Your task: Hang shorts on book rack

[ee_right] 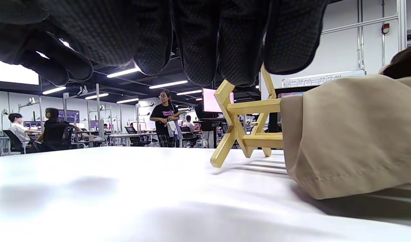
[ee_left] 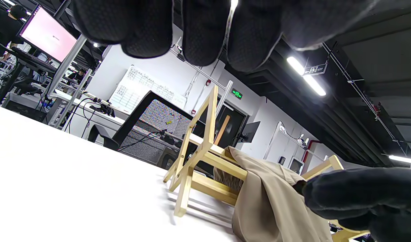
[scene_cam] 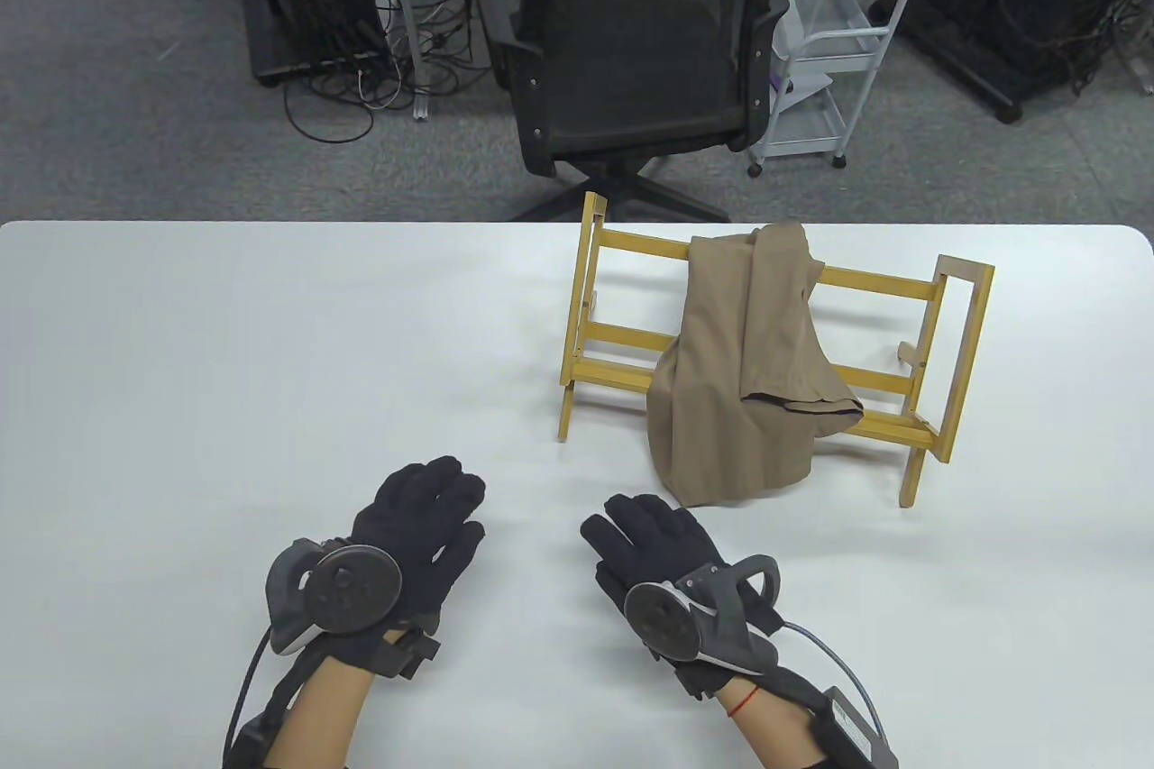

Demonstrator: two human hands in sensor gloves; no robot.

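Khaki shorts [scene_cam: 744,372] draped over the top rail of the wooden book rack [scene_cam: 911,287], hanging down its front, lower hem resting on the white table [scene_cam: 225,354] just ahead of the rack's front feet. Rack standing on the table's far right half, an office chair [scene_cam: 645,39] behind it past the table edge. Left hand [scene_cam: 424,526] low over the table near the front edge, fingers extended and loosely spread, gripping nothing. Right hand [scene_cam: 654,548] beside it, fingers likewise extended, empty, fingertips [scene_cam: 622,509] just short of the shorts' hem, not touching it. Both hands apart from the rack.
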